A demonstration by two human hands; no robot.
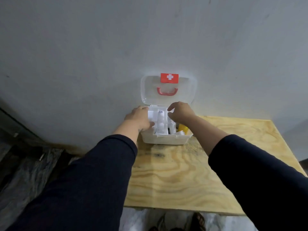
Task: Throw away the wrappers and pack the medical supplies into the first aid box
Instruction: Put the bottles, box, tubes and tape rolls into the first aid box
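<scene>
Over the white plastic first aid box point(165, 140), both hands are at its inner tray.
The left hand point(139, 118) lies on the box's left rim, thumb on the white divided inner tray point(160, 120); the right hand point(180, 112) has curled fingers over the tray's right side; whether either one grips something I cannot tell. A yellow item point(182, 128) lies in the box at the right. The box stands at the far edge of the pale plywood worktop point(183, 172), its clear lid point(150, 90) leaning open on the grey wall point(100, 55).

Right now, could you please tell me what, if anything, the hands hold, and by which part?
The right hand seems to pinch the inner tray by its right edge; the left hand lies at its left edge, grip unclear.
</scene>
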